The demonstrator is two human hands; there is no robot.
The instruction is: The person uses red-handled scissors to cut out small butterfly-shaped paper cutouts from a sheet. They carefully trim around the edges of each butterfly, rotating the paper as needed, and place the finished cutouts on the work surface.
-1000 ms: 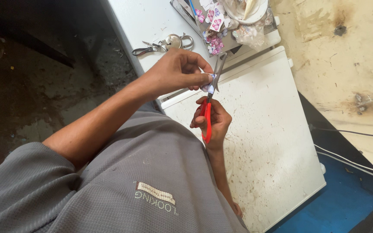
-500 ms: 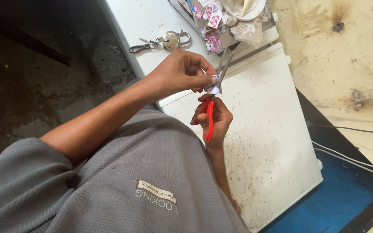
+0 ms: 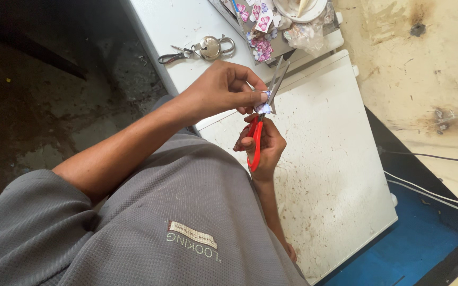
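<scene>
Red-handled scissors sit in the right hand, fingers threaded through the loops, blades parted and pointing up and away. The left hand pinches a small paper cutout, pale with a bluish print, between thumb and fingertips, right at the blades' crossing, above a white speckled bench. Thin paper like this looks light, floppy and easy to tear, so it is best held close to the cutting line, clear of the blades. Farther off on the bench lie a padlock with keys and a heap of heart-printed paper pieces beside a white bowl. Grey shirt fills the foreground. Nothing stands between hands and bench.
</scene>
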